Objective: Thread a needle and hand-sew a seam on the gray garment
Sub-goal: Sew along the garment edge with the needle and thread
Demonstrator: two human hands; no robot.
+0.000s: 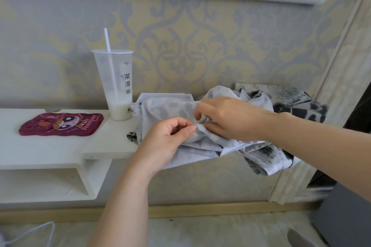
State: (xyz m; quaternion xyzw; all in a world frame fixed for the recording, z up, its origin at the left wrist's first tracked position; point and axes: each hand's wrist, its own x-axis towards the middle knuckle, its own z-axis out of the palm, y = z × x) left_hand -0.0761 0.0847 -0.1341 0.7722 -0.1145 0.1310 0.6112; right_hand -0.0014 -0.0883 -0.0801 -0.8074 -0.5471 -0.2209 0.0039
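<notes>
The gray mottled garment (160, 110) lies bunched on the right end of a white shelf, part of it hanging over the front edge. My left hand (168, 138) pinches a fold of the cloth between thumb and fingers. A thin needle (201, 124) pokes through that fold right beside my left thumb. My right hand (226, 118) reaches in from the right with curled fingers gripping the cloth at the needle. No thread can be made out.
A white shelf (50, 146) runs along the patterned wall. On it stand a tall clear plastic cup with a straw (115, 84) and a phone in a magenta cartoon case (62, 123). A white cord (30, 232) lies on the floor at lower left.
</notes>
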